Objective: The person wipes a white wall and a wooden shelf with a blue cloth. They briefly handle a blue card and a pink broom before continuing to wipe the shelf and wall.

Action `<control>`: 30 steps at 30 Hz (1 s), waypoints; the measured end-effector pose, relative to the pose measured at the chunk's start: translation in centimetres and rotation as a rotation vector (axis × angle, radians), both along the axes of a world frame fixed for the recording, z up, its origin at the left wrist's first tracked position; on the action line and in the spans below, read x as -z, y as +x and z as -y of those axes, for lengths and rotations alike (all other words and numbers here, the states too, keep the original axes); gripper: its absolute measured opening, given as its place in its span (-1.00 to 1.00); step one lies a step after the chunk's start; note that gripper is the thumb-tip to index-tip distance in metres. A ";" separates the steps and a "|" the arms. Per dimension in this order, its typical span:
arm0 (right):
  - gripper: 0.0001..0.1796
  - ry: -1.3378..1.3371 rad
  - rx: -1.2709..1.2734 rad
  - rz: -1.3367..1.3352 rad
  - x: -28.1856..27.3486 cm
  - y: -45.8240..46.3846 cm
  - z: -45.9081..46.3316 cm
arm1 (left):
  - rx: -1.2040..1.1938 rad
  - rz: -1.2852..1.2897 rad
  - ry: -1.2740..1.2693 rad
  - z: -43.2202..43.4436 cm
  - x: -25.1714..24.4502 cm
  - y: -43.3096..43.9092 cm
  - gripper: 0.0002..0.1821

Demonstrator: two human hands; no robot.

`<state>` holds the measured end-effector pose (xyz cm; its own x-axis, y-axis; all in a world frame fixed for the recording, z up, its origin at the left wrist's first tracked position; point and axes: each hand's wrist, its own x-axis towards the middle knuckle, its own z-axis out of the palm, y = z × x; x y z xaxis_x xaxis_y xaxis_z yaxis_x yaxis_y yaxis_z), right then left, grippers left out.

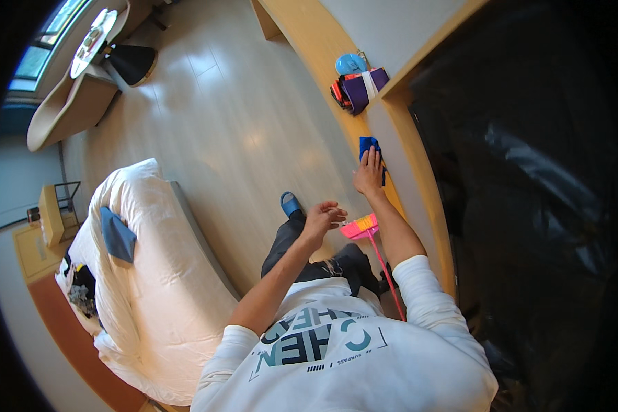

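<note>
My right hand (370, 172) rests on a folded blue cloth (369, 142), its fingers stretched out over the fabric. The cloth lies on a narrow wooden ledge (393, 198) along the wall. In front of my body my left hand (323, 221) hangs in the air with bent, parted fingers and nothing in it. Close to that hand, lower down, is a pink broom (360, 226) with a yellow patch on its head; its pink handle runs back beside my right arm.
Farther along the ledge sit a purple folded bundle (363, 92) and a light blue round object (350, 64). A bed (170, 288) with a blue cushion (117, 234) stands to the left. Beyond are a chair (74, 105) and a round table (93, 41). Dark glossy sheeting (525, 180) covers the right side.
</note>
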<state>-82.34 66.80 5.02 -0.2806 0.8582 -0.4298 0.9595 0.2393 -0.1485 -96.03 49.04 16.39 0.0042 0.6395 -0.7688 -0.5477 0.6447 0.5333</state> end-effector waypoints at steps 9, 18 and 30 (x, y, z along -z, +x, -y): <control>-0.05 0.000 -0.008 0.025 0.0 -6.5 -6.4 | 0.019 -0.037 0.024 -11.2 -0.5 -8.8 -0.56; -0.20 0.141 -0.052 -0.110 1.1 -7.0 -8.3 | 0.023 -0.240 -0.065 -28.2 3.4 -7.2 0.18; -0.08 0.184 -0.038 -0.207 -0.5 -6.9 -8.6 | -0.016 -0.562 -0.306 -39.5 9.0 -5.0 0.20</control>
